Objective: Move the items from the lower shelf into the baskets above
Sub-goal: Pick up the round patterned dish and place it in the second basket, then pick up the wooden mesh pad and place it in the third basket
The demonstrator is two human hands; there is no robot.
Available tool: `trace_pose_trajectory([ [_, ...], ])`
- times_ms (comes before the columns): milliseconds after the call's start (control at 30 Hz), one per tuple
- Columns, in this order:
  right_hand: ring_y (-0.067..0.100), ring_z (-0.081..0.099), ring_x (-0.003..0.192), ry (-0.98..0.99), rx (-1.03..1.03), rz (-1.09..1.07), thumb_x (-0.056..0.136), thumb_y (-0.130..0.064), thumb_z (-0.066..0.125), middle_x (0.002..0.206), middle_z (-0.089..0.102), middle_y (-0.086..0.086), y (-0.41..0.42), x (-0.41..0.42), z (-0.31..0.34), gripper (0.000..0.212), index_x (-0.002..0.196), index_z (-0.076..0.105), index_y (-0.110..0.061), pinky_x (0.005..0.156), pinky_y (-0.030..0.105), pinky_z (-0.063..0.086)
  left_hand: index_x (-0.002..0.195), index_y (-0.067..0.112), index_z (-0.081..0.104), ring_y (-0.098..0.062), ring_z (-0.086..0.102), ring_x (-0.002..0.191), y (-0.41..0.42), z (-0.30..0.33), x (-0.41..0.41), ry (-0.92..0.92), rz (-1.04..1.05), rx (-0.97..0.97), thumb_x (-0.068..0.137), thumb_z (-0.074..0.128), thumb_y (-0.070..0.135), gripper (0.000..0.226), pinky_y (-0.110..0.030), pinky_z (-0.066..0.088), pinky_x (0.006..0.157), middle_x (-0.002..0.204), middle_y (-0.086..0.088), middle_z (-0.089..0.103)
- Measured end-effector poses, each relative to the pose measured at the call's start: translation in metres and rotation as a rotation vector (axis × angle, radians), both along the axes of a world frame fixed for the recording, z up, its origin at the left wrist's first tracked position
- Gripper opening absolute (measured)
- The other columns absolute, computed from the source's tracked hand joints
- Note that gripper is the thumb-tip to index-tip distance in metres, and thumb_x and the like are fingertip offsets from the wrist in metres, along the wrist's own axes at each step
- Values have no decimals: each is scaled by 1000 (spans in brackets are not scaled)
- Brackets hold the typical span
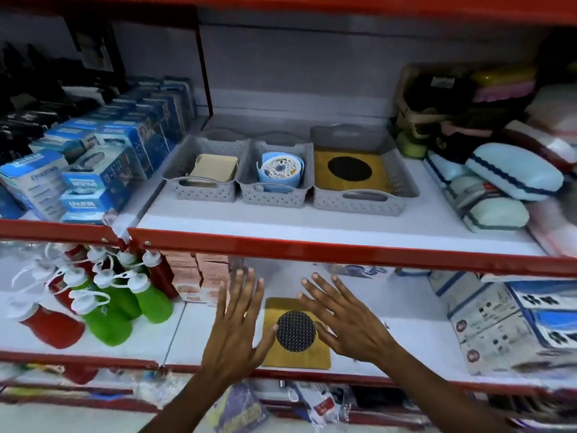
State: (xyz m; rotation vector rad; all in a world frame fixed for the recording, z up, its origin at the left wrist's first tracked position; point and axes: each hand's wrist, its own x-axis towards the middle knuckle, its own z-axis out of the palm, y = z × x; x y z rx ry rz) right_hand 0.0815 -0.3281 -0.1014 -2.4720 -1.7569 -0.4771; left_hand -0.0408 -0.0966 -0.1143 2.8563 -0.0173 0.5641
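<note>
Two bare, open hands, left hand (232, 323) and right hand (346, 320), flank a square yellow mat with a black dotted circle (296, 332), holding nothing.

Yellow black-dotted pad (296, 334) flat on lower shelf (415, 345)

Matt plastic baskets (363, 201) — glossy metal shelf-edge (343, 250)

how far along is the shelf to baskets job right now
Nearly done, it seems. All three baskets above hold something: tan pad, blue round item, yellow mat. Both open hands, left and right, flank the last yellow mat on the lower shelf.
</note>
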Motion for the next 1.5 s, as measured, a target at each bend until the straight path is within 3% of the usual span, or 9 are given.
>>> trace_pose_trajectory([
  [267,30,31,146,471,-242,-495,100,-62,2,150,52,16,-14,-1,-101,90,142,53,-2,123,46,19,154,0,16,-40,7,155,-15,-95,16,504,64,-178,81,-16,72,107,-39,-11,126,164,-21,5],
  [400,33,31,149,668,-178,-646,71,-80,-24,154,45,16,-12,-7,-113,128,150,41,-3,124,42,15,153,-2,18,-40,22,151,-18,-101,26,689,139,-155,79,-11,61,101,-48,13,127,161,-26,25],
  [467,30,35,146,757,-140,-724,82,-79,-8,154,45,15,-6,-11,-107,111,151,39,-7,121,38,24,150,-3,24,-39,32,145,-20,-99,28,696,165,-180,85,-2,51,88,-48,22,126,155,-26,36],
  [567,30,49,135,860,-14,-804,105,-43,41,146,56,15,4,-10,-108,57,148,45,-7,112,34,37,145,-7,36,-40,49,133,-27,-90,32,629,198,-315,96,26,32,63,-45,36,118,143,-28,52],
  [733,28,74,101,1014,515,-945,89,-1,71,116,75,15,11,-8,-103,25,114,74,-1,100,40,55,121,-5,61,-40,69,101,-25,-72,44,440,368,-590,92,50,1,32,-37,53,89,108,-24,74],
  [933,-11,70,77,993,846,-887,80,3,81,95,77,-6,5,-22,-70,32,97,73,-23,71,7,54,107,17,70,-3,71,77,-19,-43,24,115,441,-935,84,65,-7,33,-21,59,77,99,1,75],
  [1033,-1,73,80,1024,940,-822,80,0,82,87,78,-16,1,-31,-43,34,92,73,-31,75,17,59,94,30,62,-3,72,79,-11,-26,6,3,408,-978,81,71,-4,38,-6,54,67,86,16,72],
  [1200,14,76,86,977,1142,-585,81,2,80,93,80,-10,-3,-43,19,29,99,77,-21,79,23,61,86,34,61,-8,71,80,-10,33,-20,-194,320,-1076,80,72,-7,44,-19,60,74,91,13,74],
  [1500,15,76,90,869,1486,-304,84,0,77,99,81,-4,20,-15,153,31,105,75,-23,78,30,62,110,24,60,-10,68,78,-5,165,9,-394,-19,-1334,87,61,-10,42,-21,57,69,83,4,77],
])
